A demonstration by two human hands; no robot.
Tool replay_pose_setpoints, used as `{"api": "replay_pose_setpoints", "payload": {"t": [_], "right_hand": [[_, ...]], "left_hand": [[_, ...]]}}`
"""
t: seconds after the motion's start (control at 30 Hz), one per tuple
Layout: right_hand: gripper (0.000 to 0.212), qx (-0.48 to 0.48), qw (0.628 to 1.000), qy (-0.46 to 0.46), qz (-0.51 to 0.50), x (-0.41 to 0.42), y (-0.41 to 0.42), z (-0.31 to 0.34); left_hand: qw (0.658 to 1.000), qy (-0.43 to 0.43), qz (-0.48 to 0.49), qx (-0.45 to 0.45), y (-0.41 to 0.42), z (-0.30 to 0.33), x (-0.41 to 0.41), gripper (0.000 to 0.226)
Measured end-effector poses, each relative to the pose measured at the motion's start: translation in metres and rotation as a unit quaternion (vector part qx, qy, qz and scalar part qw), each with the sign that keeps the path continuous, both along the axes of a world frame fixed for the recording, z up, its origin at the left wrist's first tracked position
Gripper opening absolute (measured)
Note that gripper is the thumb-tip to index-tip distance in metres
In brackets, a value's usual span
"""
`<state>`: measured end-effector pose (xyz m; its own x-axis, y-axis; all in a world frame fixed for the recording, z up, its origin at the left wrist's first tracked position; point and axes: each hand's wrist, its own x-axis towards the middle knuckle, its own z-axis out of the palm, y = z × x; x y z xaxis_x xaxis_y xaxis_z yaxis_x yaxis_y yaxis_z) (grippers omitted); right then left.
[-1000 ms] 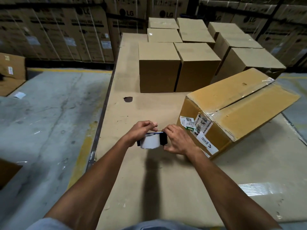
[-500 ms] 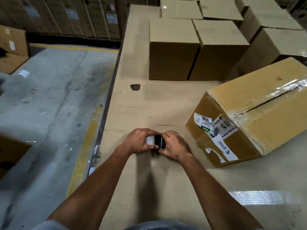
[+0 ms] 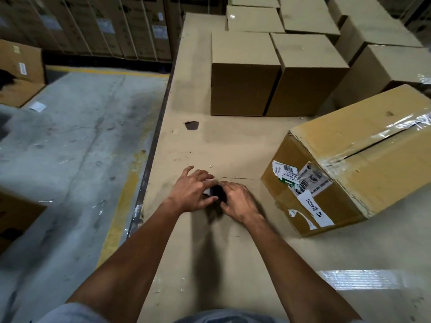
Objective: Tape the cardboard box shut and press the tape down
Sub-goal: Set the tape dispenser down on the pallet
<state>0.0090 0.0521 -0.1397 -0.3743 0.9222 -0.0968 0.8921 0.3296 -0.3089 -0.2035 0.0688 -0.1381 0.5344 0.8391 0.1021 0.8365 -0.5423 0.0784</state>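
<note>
Left hand (image 3: 192, 191): fingers spread wider than half a second ago, thumb and palm against the tape roll (image 3: 215, 192).
Right hand (image 3: 238, 201): curled round the roll's other side, as before.
Tape roll: mostly hidden between the hands; probably low over the table (image 3: 233, 145).
Cardboard box (image 3: 354, 164): right of the hands, tilted, seam already taped.

Both forearms reach forward, left hand (image 3: 191, 191) and right hand (image 3: 240, 201) cupped together, fingers (image 3: 229, 186) curled inward.
</note>
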Motion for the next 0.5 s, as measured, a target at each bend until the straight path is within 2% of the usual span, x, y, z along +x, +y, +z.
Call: {"api": "replay_pose_setpoints", "payload": {"t": [0.1, 0.23, 0.33, 0.5], "right_hand": [[0.065, 0.048, 0.997, 0.044, -0.032, 0.011, -0.006, 0.021], [0.054, 0.146, 0.983, 0.063, -0.089, 0.030, -0.012, 0.060], [0.049, 0.219, 0.964, 0.077, -0.132, 0.049, -0.017, 0.094], [0.040, 0.326, 0.928, 0.065, -0.169, 0.086, -0.035, 0.145]], "left_hand": [[0.999, -0.045, 0.012, 0.020, -0.008, 0.010, 0.018, 0.059], [0.980, -0.192, 0.059, -0.006, -0.012, 0.032, 0.059, 0.058], [0.957, -0.283, 0.065, -0.009, -0.006, 0.056, 0.097, 0.049], [0.947, -0.322, 0.005, 0.005, 0.006, 0.104, 0.153, 0.046]]}}
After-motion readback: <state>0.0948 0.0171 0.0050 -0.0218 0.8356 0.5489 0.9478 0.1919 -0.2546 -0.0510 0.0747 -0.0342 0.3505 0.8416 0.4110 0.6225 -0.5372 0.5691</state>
